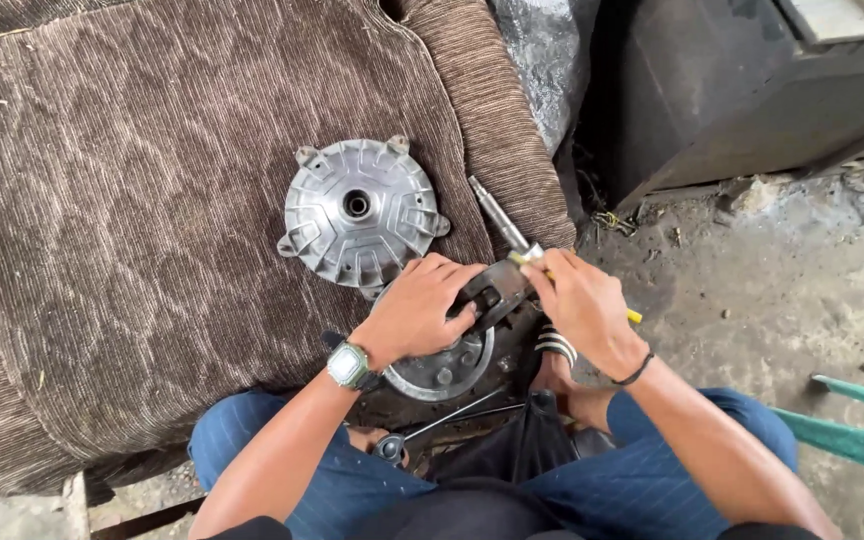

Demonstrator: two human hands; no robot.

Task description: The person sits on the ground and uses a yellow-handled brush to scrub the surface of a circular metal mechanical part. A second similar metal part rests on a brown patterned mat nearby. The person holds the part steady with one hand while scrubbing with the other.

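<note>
Your left hand (422, 310) presses down with its fingers curled over a dark metal block-shaped part (497, 292), which sits on a round silver metal drum with bolt heads (444, 372), at the near edge of the brown ribbed cloth mat (132, 260), just above your knees. Your right hand (580, 305) pinches a thin yellow-handled tool (632, 316), its fingers closed tight around the front end, right where the tool meets the dark part.

The drum hangs partly off the mat's near edge, so a hard push from your left hand could tip it toward your lap. The tool's tip works close to your left fingertips; a slip, I judge, would drive it into them. The long silver steel axle shaft (497, 215) lies loose on the mat's right edge just beyond your right hand, and a nudge from your knuckles may roll it off onto the dirty concrete floor (782, 290). The ribbed silver aluminium hub cover with a central hole (360, 212) lies well clear, further up the mat.

Your hands hide the tool's tip, so you cannot tell what it engages. Most of the drum is covered by your left wrist and green-faced wristwatch (349, 364). A thin steel rod tool (432, 425) between your knees is partly hidden by your trousers, and its head is hard to make out.
</note>
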